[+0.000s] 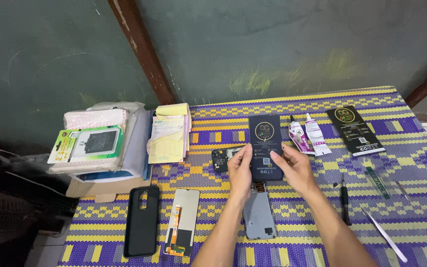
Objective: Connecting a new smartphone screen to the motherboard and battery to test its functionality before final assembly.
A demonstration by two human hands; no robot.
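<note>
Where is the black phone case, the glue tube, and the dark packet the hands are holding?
black phone case (142, 221), head view, on its flat back below the camera hole.
glue tube (315, 132), head view, on the middle of its white body.
dark packet (265, 143), head view, on its front between both hands.

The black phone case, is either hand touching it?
No, the phone case lies apart at lower left; both hands hold a dark packet.

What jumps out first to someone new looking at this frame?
Both hands, the left hand and the right hand, hold a flat dark rectangular package with a gold round emblem upright at the centre of the purple-and-yellow woven mat. Below it lies a grey opened phone body, and left of that a black phone case beside a loose phone screen with an orange flex cable.
</note>
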